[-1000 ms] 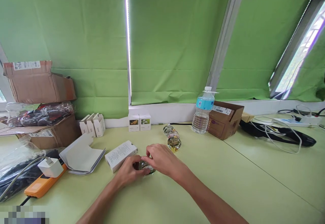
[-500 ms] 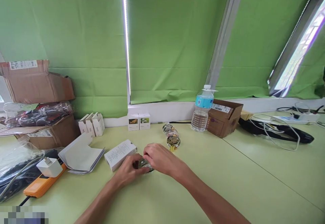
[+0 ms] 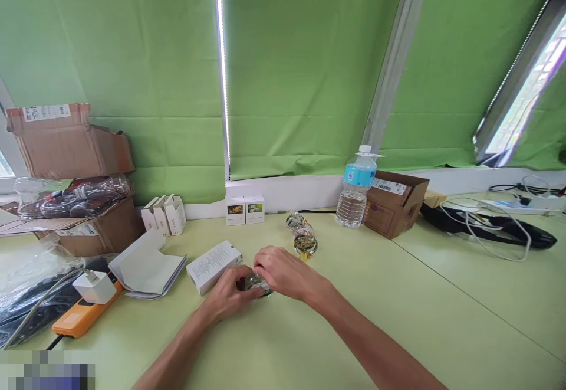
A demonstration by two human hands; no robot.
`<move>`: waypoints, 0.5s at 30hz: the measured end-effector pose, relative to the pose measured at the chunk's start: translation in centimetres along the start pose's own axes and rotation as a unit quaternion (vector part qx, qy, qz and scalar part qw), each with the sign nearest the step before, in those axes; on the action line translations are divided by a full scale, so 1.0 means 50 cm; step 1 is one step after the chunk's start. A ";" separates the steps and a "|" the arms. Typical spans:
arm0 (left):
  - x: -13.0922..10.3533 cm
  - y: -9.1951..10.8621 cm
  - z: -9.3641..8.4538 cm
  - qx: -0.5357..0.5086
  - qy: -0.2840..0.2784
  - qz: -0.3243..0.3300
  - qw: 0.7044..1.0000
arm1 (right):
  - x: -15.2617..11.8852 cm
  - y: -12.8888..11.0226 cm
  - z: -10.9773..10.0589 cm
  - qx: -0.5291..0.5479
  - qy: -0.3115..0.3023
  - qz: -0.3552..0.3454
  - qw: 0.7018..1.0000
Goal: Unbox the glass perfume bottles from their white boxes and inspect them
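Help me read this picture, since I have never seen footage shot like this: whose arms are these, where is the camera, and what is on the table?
The camera sits on a person's head and looks forward and down, so the two bare arms are that person's own. The left hand and right hand meet over a small round clear glass object; both sets of fingers close around it as it sits low on the pale green table. Just left lies a flat white printed carton. Behind the hands stands a row of similar round glass pieces, then a clear plastic water bottle with a blue label and an open brown cardboard box. At far left sits a white charger on an orange power strip.
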State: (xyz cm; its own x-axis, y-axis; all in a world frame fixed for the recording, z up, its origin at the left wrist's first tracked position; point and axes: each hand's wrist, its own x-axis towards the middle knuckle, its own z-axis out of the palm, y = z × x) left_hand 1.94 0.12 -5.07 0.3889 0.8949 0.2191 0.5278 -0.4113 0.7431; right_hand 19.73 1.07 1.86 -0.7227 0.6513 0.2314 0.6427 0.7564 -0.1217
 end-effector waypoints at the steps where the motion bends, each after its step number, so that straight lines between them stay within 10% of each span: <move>1: 0.000 0.001 0.000 0.001 0.001 -0.002 1.000 | 0.000 0.002 0.000 0.006 0.000 0.002 1.000; 15: -0.002 0.004 -0.004 -0.008 -0.012 -0.008 1.000 | 0.000 0.008 0.001 0.036 -0.005 -0.020 0.999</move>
State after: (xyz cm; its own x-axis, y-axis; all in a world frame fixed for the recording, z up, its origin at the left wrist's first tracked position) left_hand 1.85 -0.02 -4.81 0.3987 0.8969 0.1914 0.5214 -0.3934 0.7572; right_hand 19.98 1.39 1.78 -0.7497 0.6213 0.2279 0.5943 0.7836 -0.1811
